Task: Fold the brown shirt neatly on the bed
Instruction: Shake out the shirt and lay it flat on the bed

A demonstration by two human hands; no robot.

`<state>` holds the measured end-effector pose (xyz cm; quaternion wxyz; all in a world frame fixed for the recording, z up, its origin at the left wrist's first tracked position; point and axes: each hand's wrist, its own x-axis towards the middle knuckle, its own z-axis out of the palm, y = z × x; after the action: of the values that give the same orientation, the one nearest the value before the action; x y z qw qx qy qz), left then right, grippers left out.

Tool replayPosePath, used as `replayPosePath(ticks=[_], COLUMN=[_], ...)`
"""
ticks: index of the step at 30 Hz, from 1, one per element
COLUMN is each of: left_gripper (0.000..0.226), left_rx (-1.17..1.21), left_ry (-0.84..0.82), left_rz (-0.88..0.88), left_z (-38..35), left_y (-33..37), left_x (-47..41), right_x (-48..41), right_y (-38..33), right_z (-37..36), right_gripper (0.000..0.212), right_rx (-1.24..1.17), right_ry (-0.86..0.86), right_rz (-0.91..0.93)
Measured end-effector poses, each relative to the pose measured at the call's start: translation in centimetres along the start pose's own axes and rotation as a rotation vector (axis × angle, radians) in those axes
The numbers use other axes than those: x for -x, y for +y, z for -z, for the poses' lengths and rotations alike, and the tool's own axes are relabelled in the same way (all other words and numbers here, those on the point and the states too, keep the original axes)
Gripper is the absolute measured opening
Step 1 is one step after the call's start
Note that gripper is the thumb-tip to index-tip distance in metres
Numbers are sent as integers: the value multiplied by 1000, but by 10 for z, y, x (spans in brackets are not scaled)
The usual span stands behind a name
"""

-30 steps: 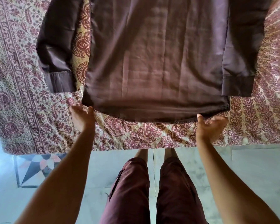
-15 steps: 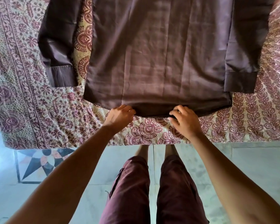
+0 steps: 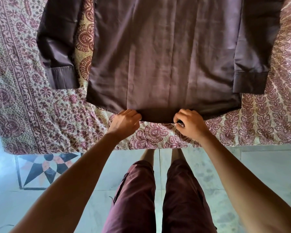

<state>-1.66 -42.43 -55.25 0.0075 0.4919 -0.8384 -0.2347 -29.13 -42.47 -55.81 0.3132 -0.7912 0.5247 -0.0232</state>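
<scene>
I see the brown shirt (image 3: 166, 56) lying flat on the bed (image 3: 40, 115), hem toward the bed's near edge. Left hand (image 3: 124, 121) and right hand (image 3: 190, 123) are each closed in a pinch on the hem's middle (set close together). Bare printed cover lies beyond both sleeve cuffs.

Brown shirt (image 3: 166, 52): spread flat on bed (image 3: 32, 106), smooth w/ faint creases. Bottom hem near bed's front edge. Both sleeves lie straight down sides, cuffs toward front edge; left one apart from body.
</scene>
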Motion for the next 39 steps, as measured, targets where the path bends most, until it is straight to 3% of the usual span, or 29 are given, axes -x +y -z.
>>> replayPosePath(ticks=[9,11,14,16,20,23,25,29,31,34,37,39], left_gripper=[19,22,28,36,24,19,31,59,69,67,68,71], left_rx=[-91,-68,-90,-105,-157,-127,-33,42,65,83,68,49], left_ry=[-96,-49,53,-1,-90,67,178,38,35,68,150,229], left_rz=[-69,29,396,574,569,578,598,595,697,900,982,949], left_z=[-3,0,11,17,25,35,40,30,20,13,21,32], left_y=[-6,-10,-28,-43,-54,-53,-54,-77,-91,-102,-89,-71], left_x=[0,7,20,29,36,29,11,-21,-18,-4,-20,-51], right_x=[1,9,26,34,34,23,9,-35,-43,-34,-36,-53], right_y=[-5,-2,9,17,17,9,7,23,40,57,52,45], right_z=[0,3,8,10,13,22,28,33,32,28,35,43], right_gripper=[20,23,31,34,21,21,26,53,64,71,74,63], right_rx=[129,177,295,347,410,387,313,236,154,143,144,179], right_ry=[-65,-2,56,38,-9,76,190,175,149,141,241,286], right_rz=[17,-22,-165,-245,-212,-267,-297,-327,-526,-765,-799,-673])
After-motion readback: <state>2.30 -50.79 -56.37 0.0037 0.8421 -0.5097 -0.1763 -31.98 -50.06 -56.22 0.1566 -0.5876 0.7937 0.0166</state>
